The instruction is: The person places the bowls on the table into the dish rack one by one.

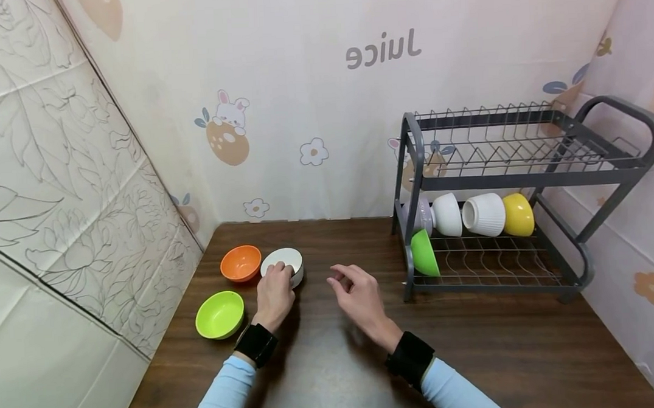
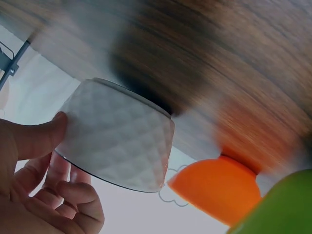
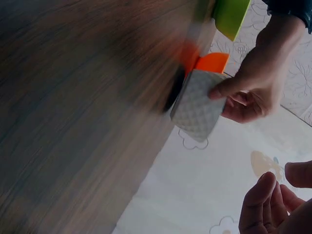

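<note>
My left hand [image 1: 275,296] pinches the near rim of a white bowl [image 1: 283,255], the thumb outside and the fingers over the inside. In the left wrist view, the white bowl [image 2: 117,136] shows a quilted diamond pattern and a thin dark rim. Whether its base touches the table cannot be told. Beside it sits an orange bowl [image 1: 241,264], and a lime green bowl [image 1: 220,316] is left of my left wrist. Over the table to the right, my right hand [image 1: 360,300] holds nothing, its fingers loosely bent with the thumb apart from them.
A grey two-tier dish rack [image 1: 534,180] stands at the right. On its lower tier are a lilac cup [image 1: 423,215], a white cup [image 1: 447,215], a ribbed white cup [image 1: 484,214], a yellow cup [image 1: 519,214] and a tilted green bowl [image 1: 425,254]. Walls border the wooden table [image 1: 334,362].
</note>
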{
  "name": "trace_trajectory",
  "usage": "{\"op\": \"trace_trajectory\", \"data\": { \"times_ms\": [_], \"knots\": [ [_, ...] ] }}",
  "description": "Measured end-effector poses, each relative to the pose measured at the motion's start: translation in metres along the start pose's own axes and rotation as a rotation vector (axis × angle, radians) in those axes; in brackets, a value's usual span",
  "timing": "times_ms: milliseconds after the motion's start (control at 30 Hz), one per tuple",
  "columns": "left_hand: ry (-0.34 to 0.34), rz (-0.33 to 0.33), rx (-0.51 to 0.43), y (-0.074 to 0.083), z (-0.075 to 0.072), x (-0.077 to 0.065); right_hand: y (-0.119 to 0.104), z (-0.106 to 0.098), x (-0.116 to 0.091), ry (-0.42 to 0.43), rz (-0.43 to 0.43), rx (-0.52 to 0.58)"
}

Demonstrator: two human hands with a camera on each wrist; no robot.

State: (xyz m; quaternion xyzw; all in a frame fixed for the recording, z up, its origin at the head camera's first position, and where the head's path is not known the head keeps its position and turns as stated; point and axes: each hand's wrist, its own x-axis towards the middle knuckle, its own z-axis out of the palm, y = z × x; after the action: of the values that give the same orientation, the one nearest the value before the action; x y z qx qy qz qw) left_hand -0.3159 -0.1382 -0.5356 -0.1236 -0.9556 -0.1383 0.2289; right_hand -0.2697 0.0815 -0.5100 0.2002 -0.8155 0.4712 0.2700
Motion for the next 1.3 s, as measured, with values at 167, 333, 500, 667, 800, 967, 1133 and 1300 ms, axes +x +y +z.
{"op": "trace_trajectory", "data": {
  "times_ms": [167,333,500,667,800,967,1133,1300],
  "knots": [
    [0.061,-0.001,-0.005,-0.002,-0.007,-0.004,-0.005,0.012,0.003,-0.025,0.011,0.026],
    [0.073,-0.029,-0.011,0.002,-0.016,-0.008,-0.008,0.024,0.006,-0.027,-0.033,0.032],
    [0.119,-0.055,-0.019,0.006,-0.028,-0.01,-0.011,0.033,0.008,-0.045,-0.043,0.043],
    [0.15,-0.076,-0.031,0.008,-0.041,-0.011,-0.015,0.041,0.01,-0.059,-0.037,0.035],
    [0.167,-0.076,-0.033,0.008,-0.048,-0.013,-0.018,0.048,0.011,-0.062,-0.049,0.043],
    [0.169,-0.08,-0.041,0.007,-0.053,-0.018,-0.02,0.058,0.009,-0.08,-0.062,0.042],
    [0.173,-0.091,-0.029,0.004,-0.057,-0.025,-0.022,0.066,0.006,-0.096,-0.087,0.05],
    [0.193,-0.082,-0.001,0.003,-0.061,-0.032,-0.023,0.071,0.009,-0.146,-0.151,0.046]
  ]
}}
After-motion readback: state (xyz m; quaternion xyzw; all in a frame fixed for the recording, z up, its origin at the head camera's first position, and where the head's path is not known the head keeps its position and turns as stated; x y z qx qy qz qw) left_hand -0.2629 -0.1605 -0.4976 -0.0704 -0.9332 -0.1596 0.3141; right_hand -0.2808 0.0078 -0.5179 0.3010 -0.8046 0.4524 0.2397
